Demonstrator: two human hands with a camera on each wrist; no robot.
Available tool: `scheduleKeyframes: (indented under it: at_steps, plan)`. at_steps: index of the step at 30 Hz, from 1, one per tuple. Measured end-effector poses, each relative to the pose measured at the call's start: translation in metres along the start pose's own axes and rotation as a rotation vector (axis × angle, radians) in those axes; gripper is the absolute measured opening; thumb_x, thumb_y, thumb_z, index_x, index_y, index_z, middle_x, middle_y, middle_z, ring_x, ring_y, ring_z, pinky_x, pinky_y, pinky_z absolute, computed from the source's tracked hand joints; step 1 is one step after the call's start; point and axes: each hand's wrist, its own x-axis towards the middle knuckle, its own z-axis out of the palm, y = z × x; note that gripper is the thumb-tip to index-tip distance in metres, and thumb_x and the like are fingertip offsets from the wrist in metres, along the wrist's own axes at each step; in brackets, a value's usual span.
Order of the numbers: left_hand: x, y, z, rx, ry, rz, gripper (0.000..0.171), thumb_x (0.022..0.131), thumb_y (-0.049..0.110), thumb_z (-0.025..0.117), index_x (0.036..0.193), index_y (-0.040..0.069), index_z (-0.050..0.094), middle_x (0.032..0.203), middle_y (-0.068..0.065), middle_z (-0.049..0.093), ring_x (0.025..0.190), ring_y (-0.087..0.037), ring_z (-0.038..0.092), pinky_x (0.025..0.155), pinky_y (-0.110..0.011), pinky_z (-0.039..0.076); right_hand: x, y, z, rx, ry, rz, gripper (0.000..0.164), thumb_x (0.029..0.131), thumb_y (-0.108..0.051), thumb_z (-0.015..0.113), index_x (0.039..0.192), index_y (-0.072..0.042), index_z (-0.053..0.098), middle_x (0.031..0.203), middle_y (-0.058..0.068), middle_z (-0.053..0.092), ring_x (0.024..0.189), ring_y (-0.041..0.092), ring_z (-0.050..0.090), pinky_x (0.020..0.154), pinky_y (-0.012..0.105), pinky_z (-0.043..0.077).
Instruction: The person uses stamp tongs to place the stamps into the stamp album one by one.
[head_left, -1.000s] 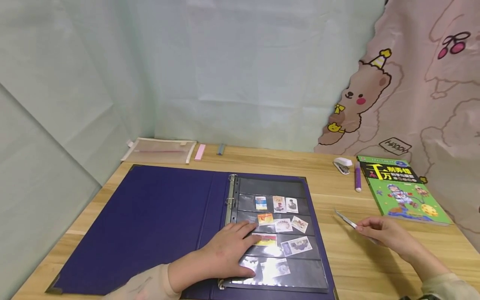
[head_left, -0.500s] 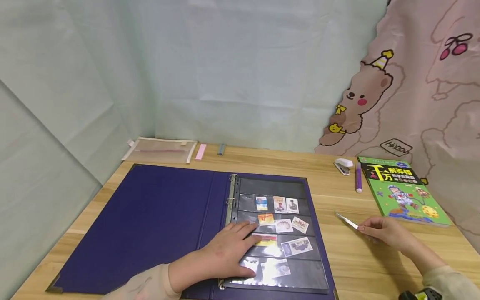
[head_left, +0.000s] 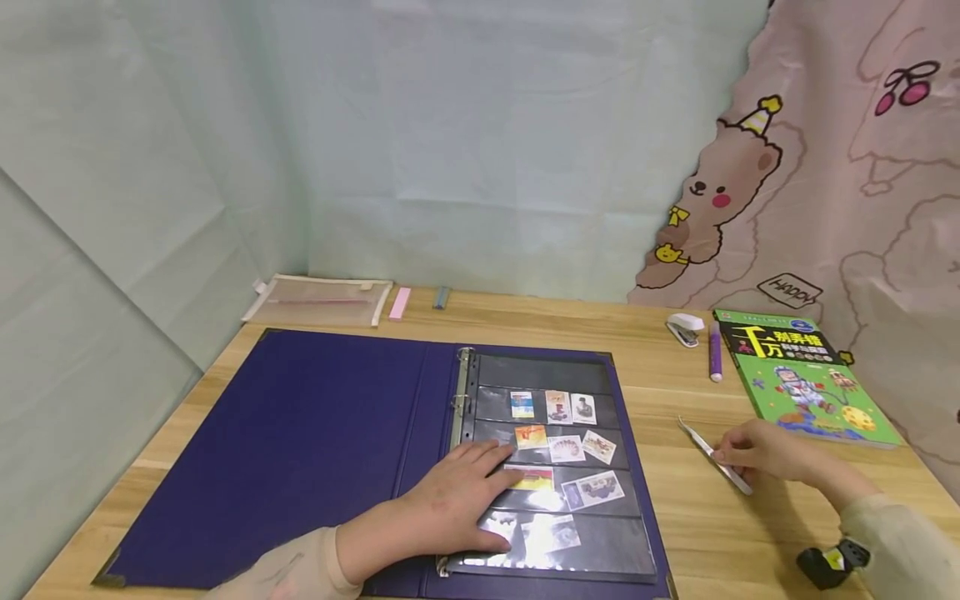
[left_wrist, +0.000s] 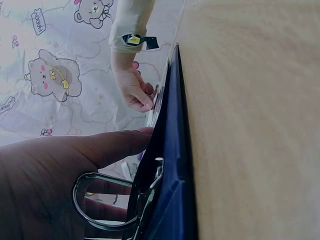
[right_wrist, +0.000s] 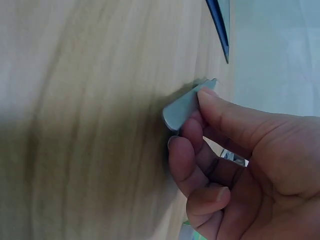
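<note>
A navy ring binder [head_left: 300, 450] lies open in the head view, with a black pocket page [head_left: 540, 375] of several stamps on its right side. My left hand [head_left: 442, 504] rests on the page's left part, fingers spread over the pockets and fingertips by a red-and-yellow stamp [head_left: 534, 479]. In the left wrist view a metal binder ring [left_wrist: 80, 200] curves beside the palm. To the right of the binder, my right hand [head_left: 772, 454] pinches silver tweezers [head_left: 697, 439] between thumb and fingers, close over the wooden table. Their broad rounded end [right_wrist: 179, 112] shows in the right wrist view.
A green book [head_left: 817, 392], a purple marker [head_left: 716, 354] and a white stapler [head_left: 685, 327] lie at the back right. Behind the binder are a zip pouch [head_left: 322, 302], a pink strip [head_left: 400, 303] and a small grey-blue item [head_left: 441, 297].
My right hand has turned and lowered the tweezers closer to the table, so more of their rear end shows. My left hand has stayed on the page.
</note>
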Motion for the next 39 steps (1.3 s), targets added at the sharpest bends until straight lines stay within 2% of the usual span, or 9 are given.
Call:
scheduleKeyframes:
  at_steps: [8,15,21,27,29,34,36,39]
  plan:
    - [-0.001,0.0,0.0,-0.012,-0.003,-0.001,0.072,0.071,0.062,0.06,0.131,0.026,0.043,0.142,-0.005,0.036,0.132,-0.024,0.032,0.107,-0.042,0.027,0.001,0.0,-0.001,-0.043,0.05,0.003,0.023,0.086,-0.024,0.057,0.074,-0.005,0.059,0.063,-0.009,0.051,0.055,-0.001,0.045,0.05,0.018,0.038]
    - [-0.002,0.0,-0.001,-0.009,-0.001,-0.004,0.072,0.071,0.062,0.06,0.131,0.026,0.043,0.142,-0.005,0.037,0.132,-0.024,0.032,0.106,-0.043,0.028,0.003,0.001,0.001,-0.043,0.085,0.002,0.018,0.084,-0.023,0.06,0.079,-0.006,0.058,0.064,-0.007,0.054,0.052,-0.001,0.043,0.044,0.017,0.034]
    - [-0.002,0.0,0.0,-0.007,-0.001,-0.011,0.072,0.071,0.062,0.06,0.131,0.026,0.043,0.142,-0.005,0.037,0.132,-0.024,0.033,0.106,-0.043,0.028,0.006,0.001,0.002,-0.015,0.084,-0.029,0.014,0.084,-0.015,0.06,0.085,-0.002,0.055,0.071,0.0,0.058,0.056,-0.001,0.048,0.048,0.02,0.041]
    - [-0.002,0.0,0.001,-0.008,-0.007,-0.009,0.071,0.071,0.062,0.06,0.131,0.027,0.043,0.142,-0.004,0.037,0.131,-0.024,0.033,0.106,-0.043,0.028,0.007,0.003,0.001,-0.011,0.1,-0.02,0.017,0.082,-0.018,0.062,0.084,-0.003,0.055,0.072,0.001,0.059,0.057,0.001,0.052,0.051,0.022,0.045]
    - [-0.002,0.0,0.001,-0.005,-0.003,-0.007,0.071,0.072,0.062,0.06,0.131,0.027,0.043,0.142,-0.005,0.037,0.131,-0.024,0.033,0.106,-0.042,0.028,0.007,0.004,0.001,-0.034,0.127,-0.01,0.017,0.081,-0.02,0.063,0.084,-0.004,0.056,0.072,0.0,0.059,0.057,0.0,0.051,0.052,0.021,0.045]
    - [-0.001,-0.001,0.002,-0.009,0.0,-0.002,0.071,0.072,0.062,0.06,0.131,0.027,0.043,0.141,-0.005,0.038,0.132,-0.024,0.034,0.105,-0.043,0.029,0.004,0.001,0.0,-0.143,0.261,0.02,0.017,0.081,-0.026,0.063,0.084,-0.01,0.06,0.07,-0.003,0.058,0.056,-0.002,0.046,0.049,0.02,0.04]
    - [0.0,-0.001,0.002,-0.012,-0.005,0.002,0.071,0.072,0.062,0.059,0.131,0.027,0.042,0.141,-0.005,0.038,0.132,-0.024,0.033,0.106,-0.044,0.028,0.003,-0.003,-0.001,-0.152,0.302,0.04,0.018,0.083,-0.028,0.062,0.086,-0.01,0.059,0.071,-0.003,0.058,0.056,-0.001,0.045,0.048,0.02,0.038]
    - [0.001,-0.001,0.002,-0.007,-0.01,0.013,0.07,0.072,0.061,0.059,0.131,0.028,0.042,0.141,-0.005,0.038,0.131,-0.024,0.034,0.107,-0.047,0.025,0.002,-0.007,-0.002,-0.108,0.334,0.044,0.021,0.085,-0.027,0.059,0.094,-0.007,0.058,0.077,0.0,0.061,0.058,0.001,0.049,0.048,0.022,0.04]
